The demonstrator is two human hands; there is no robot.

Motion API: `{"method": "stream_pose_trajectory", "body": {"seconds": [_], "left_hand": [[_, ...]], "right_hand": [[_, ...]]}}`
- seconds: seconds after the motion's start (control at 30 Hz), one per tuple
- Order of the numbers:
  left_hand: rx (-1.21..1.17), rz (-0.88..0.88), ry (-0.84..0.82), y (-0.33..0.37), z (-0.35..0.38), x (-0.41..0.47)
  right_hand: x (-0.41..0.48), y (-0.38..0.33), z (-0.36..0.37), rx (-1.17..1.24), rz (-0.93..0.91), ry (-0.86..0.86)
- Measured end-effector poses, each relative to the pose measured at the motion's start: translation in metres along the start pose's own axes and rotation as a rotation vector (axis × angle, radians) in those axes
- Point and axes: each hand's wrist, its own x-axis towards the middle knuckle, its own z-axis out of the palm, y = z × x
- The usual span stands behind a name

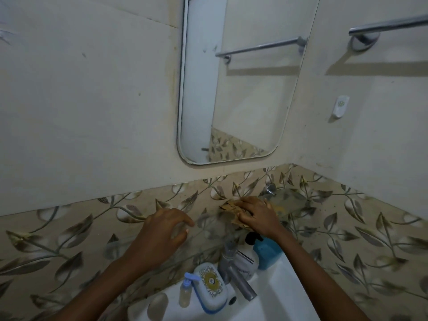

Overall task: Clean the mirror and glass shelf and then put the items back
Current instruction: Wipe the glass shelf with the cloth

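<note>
At the bottom centre of the frame, a white washbasin (273, 304) is carrying a cluster of toiletries around a grey metal faucet (238, 282): a small pump bottle with a blue top (186, 289), a white oval soap box (212, 287) with a gold pattern on its lid, a white bottle with a black pump (249, 258) and a blue container (267, 252) just right of it. Two bare forearms are reaching up from the lower edge over the basin. The left hand (162, 232) is hovering at centre frame with its fingers loosely spread and curled, holding nothing. The right hand (257, 215) is pressing a crumpled brown cloth (231, 210) flat against the glass shelf (289, 200), which is sitting right of centre, fixed to the wall by a metal bracket; the glass is transparent and hard to trace at its edges. A band of leaf-patterned tile (69, 239) is running behind the shelf, with plain cream wall (81, 112) above, marked by stains. The mirror (243, 89), with rounded corners, is hanging at upper centre and is reflecting a towel rail. The real chrome towel rail (389, 25) is showing at upper right, with a small white wall hook (340, 106) below it.
</note>
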Motion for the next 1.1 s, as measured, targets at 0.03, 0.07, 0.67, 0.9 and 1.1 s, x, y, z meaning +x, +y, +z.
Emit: {"method": "stream_pose_trajectory", "body": {"seconds": [0.03, 0.07, 0.67, 0.9, 1.1], "left_hand": [[0.000, 0.002, -0.002, 0.000, 0.000, 0.000], [0.000, 0.004, -0.004, 0.000, 0.000, 0.000], [-0.008, -0.033, -0.054, 0.005, -0.003, 0.001], [-0.039, -0.040, -0.066, 0.011, -0.003, -0.003], [-0.105, -0.047, -0.023, 0.006, -0.011, -0.010]], "right_hand": [[0.001, 0.005, -0.001, -0.023, 0.009, -0.007], [0.002, 0.010, -0.003, -0.045, 0.018, -0.019], [0.012, 0.051, -0.015, 0.002, 0.096, -0.029], [0.017, 0.053, -0.029, 0.519, 0.348, 0.233], [0.038, 0.095, -0.082, 0.848, 0.654, 0.692]]}}
